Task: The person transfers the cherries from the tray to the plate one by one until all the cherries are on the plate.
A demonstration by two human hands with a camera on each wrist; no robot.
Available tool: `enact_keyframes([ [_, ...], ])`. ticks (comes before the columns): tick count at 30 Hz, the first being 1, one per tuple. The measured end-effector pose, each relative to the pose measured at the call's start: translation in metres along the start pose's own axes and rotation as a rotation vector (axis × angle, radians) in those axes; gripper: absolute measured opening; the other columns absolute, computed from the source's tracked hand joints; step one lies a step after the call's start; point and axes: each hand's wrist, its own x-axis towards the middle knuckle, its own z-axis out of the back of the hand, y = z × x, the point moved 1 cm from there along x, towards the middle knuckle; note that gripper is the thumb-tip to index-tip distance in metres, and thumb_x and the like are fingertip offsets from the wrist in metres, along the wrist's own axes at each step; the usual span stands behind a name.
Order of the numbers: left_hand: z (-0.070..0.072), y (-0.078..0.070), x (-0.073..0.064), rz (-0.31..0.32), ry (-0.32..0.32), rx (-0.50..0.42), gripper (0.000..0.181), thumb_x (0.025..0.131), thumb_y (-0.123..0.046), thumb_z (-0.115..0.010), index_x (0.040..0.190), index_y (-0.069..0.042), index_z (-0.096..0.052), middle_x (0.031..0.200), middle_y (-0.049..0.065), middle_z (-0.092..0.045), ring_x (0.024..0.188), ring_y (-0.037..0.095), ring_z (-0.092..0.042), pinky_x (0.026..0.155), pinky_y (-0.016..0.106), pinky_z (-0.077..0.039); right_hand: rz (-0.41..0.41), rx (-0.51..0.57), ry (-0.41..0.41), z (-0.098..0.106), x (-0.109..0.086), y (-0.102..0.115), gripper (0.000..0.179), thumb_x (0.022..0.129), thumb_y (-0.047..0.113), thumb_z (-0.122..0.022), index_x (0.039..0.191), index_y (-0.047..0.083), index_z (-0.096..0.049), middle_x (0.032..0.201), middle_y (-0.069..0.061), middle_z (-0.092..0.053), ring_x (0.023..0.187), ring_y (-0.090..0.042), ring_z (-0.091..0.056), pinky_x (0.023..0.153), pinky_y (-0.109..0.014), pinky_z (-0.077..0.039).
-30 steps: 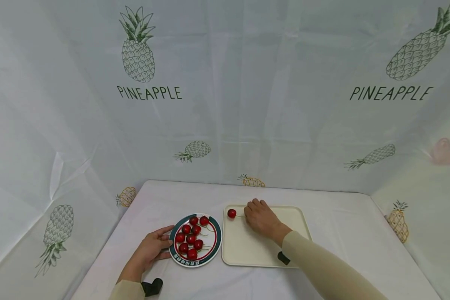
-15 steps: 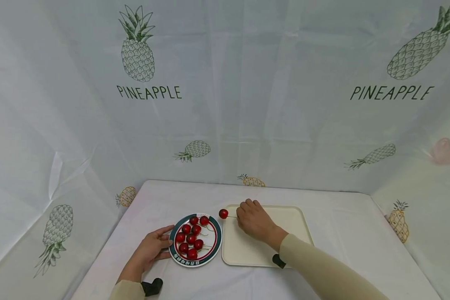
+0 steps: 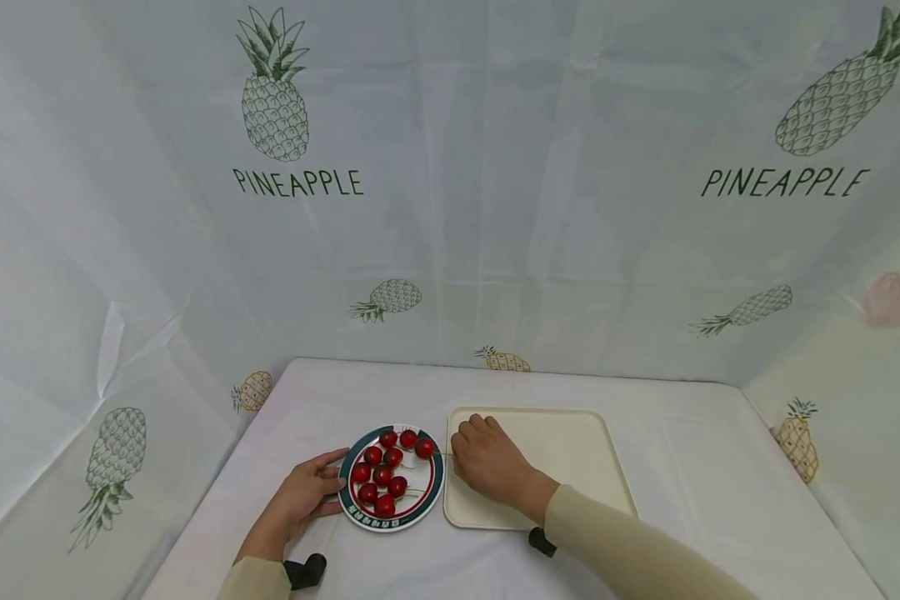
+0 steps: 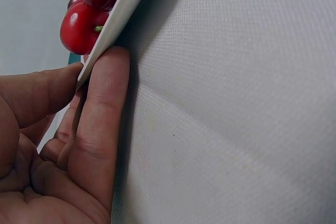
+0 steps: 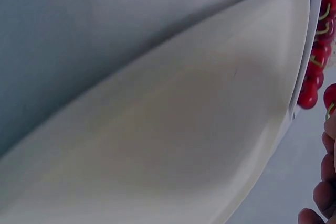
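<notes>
A round plate (image 3: 420, 498) with a dark green rim holds several red cherries (image 3: 382, 476). My left hand (image 3: 300, 497) grips its left edge, thumb above and fingers beneath the rim, as the left wrist view shows with the plate edge (image 4: 113, 27). My right hand (image 3: 487, 458) pinches a cherry by its stem, over the left side of a cream tray (image 3: 570, 467). That cherry (image 3: 423, 448) is at the plate's upper right; whether it touches the plate I cannot tell. Only a few fingers (image 5: 328, 192) show at the right wrist view's edge.
The cream tray sits close beside the plate's right side, its raised rim (image 5: 294, 51) near the plate. A white cloth covers the table (image 3: 667, 450). Behind stands a pale curtain (image 3: 525, 208) printed with pineapples.
My right hand has moved left and slightly toward me, carrying the cherry by its stem from above the tray to the plate's right edge. My left hand stays on the plate.
</notes>
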Motion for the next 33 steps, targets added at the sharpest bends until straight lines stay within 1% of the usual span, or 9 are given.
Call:
enact_keyframes([
  [3, 0.0, 0.0, 0.0, 0.0, 0.001, -0.003, 0.053, 0.093, 0.0, -0.057, 0.144, -0.012, -0.047, 0.118, 0.018, -0.059, 0.087, 0.021, -0.07, 0.073, 0.04, -0.062, -0.003, 0.018, 0.022, 0.002, 0.002, 0.008, 0.018, 0.091, 0.029, -0.06, 0.081, 0.014, -0.057, 0.076, 0.002, -0.05, 0.075, -0.018, -0.043, 0.066, -0.029, -0.034],
  [6, 0.001, 0.0, 0.001, 0.001, 0.0, -0.007, 0.053, 0.093, 0.0, -0.057, 0.144, -0.012, -0.048, 0.118, 0.018, -0.059, 0.086, 0.022, -0.07, 0.073, 0.04, -0.062, 0.003, 0.018, 0.026, 0.004, 0.005, 0.016, 0.018, 0.091, 0.029, -0.059, 0.082, 0.014, -0.058, 0.076, 0.002, -0.05, 0.075, -0.018, -0.043, 0.066, -0.029, -0.034],
  [11, 0.001, 0.001, 0.001, -0.001, -0.004, -0.006, 0.052, 0.093, 0.0, -0.057, 0.143, -0.013, -0.048, 0.118, 0.017, -0.059, 0.085, 0.022, -0.07, 0.072, 0.041, -0.062, 0.028, -0.004, 0.01, 0.006, 0.009, 0.026, 0.018, 0.09, 0.029, -0.062, 0.082, 0.014, -0.059, 0.073, 0.003, -0.049, 0.074, -0.016, -0.041, 0.064, -0.026, -0.029],
  [15, 0.0, 0.002, 0.0, -0.002, -0.01, -0.001, 0.052, 0.093, 0.0, -0.057, 0.143, -0.013, -0.048, 0.117, 0.018, -0.059, 0.085, 0.021, -0.07, 0.073, 0.04, -0.062, 0.023, -0.012, 0.021, 0.007, 0.01, 0.032, 0.017, 0.09, 0.029, -0.062, 0.082, 0.014, -0.06, 0.073, 0.003, -0.05, 0.074, -0.016, -0.04, 0.064, -0.025, -0.026],
  [20, -0.001, 0.002, 0.001, 0.003, -0.016, -0.001, 0.052, 0.093, 0.0, -0.057, 0.143, -0.013, -0.049, 0.117, 0.018, -0.058, 0.086, 0.021, -0.07, 0.073, 0.04, -0.062, 0.012, -0.022, 0.053, 0.005, 0.009, 0.036, 0.018, 0.09, 0.03, -0.062, 0.086, 0.013, -0.063, 0.076, 0.002, -0.054, 0.076, -0.016, -0.044, 0.064, -0.026, -0.029],
  [27, -0.001, 0.002, 0.0, 0.005, -0.012, -0.01, 0.052, 0.093, 0.0, -0.056, 0.143, -0.014, -0.049, 0.118, 0.018, -0.057, 0.086, 0.021, -0.07, 0.073, 0.04, -0.062, -0.003, -0.013, 0.089, -0.001, 0.007, 0.038, 0.019, 0.091, 0.032, -0.062, 0.092, 0.013, -0.063, 0.081, 0.001, -0.057, 0.079, -0.016, -0.047, 0.068, -0.027, -0.039],
  [33, -0.001, 0.002, 0.0, 0.005, -0.007, -0.019, 0.053, 0.093, 0.0, -0.057, 0.143, -0.013, -0.049, 0.118, 0.018, -0.058, 0.087, 0.022, -0.07, 0.073, 0.041, -0.062, -0.01, -0.015, 0.12, -0.005, 0.006, 0.039, 0.021, 0.091, 0.033, -0.061, 0.093, 0.013, -0.063, 0.083, 0.0, -0.057, 0.081, -0.017, -0.047, 0.069, -0.029, -0.041],
])
